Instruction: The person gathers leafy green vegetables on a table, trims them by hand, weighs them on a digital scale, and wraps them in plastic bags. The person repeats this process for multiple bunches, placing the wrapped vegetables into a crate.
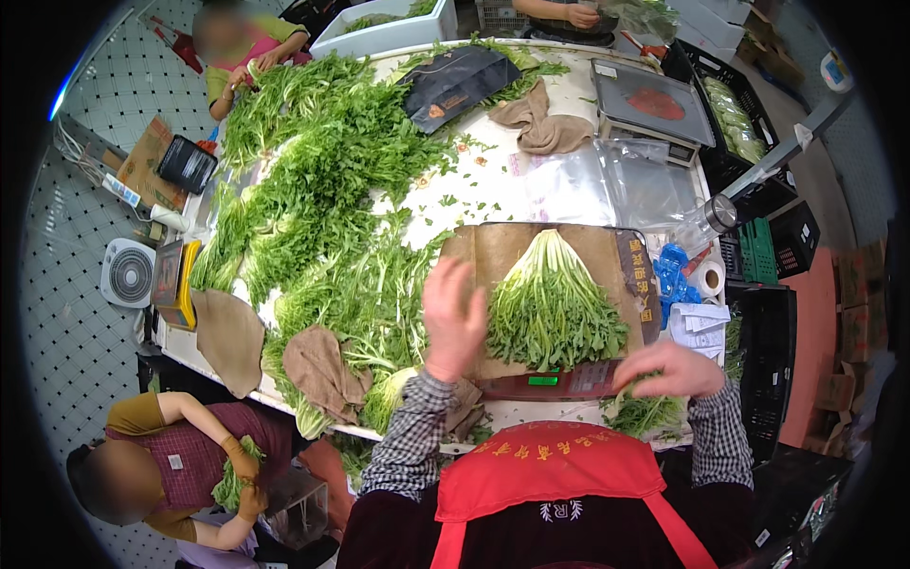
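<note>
A fanned bunch of leafy greens (558, 306), its pale stem ends pointing away from me, lies on a cardboard sheet (490, 249) over a digital scale (569, 384) with a lit green display. My left hand (453, 316) is raised at the sheet's left edge, fingers spread and holding nothing. At the front right, my right hand (668, 370) hovers over or touches a small heap of greens (643, 416). Its fingers curve downward, and whether they grip any stems is hard to see.
A big pile of greens (320, 192) covers the table's left side. Brown cloths (327, 370), plastic bags (569, 185), a second scale (650, 99), a glass bottle (704, 220) and a paper roll (708, 278) surround the work area. Co-workers handle greens at left and far side.
</note>
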A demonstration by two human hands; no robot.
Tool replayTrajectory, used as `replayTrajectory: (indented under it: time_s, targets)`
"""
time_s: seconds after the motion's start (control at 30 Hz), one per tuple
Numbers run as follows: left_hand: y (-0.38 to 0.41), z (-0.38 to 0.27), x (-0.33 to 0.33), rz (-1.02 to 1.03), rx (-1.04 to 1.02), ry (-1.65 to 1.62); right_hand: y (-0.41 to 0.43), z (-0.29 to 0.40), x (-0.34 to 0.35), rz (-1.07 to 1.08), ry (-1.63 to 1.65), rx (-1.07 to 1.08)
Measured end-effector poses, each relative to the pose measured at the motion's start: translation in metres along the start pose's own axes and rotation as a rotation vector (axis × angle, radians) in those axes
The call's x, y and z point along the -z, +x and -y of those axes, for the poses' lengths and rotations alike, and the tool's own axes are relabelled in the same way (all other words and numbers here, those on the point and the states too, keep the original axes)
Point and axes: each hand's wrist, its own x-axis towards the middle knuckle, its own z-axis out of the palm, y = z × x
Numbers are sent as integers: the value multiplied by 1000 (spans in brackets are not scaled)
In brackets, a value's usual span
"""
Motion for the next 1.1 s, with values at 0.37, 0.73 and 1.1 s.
replayTrajectory:
  time_s: [0.37, 0.73, 1.1]
  targets:
    - [-25, 63, 28, 182, 867, -688, -1, -159, -3, -1126, -375, -329]
    - [-18, 57, 9, 161, 760, -782, 12, -153, 5, -1097, 184, -332]
    - [13, 3, 6, 16, -116, 161, 53, -96, 0, -1121, -720, -283]
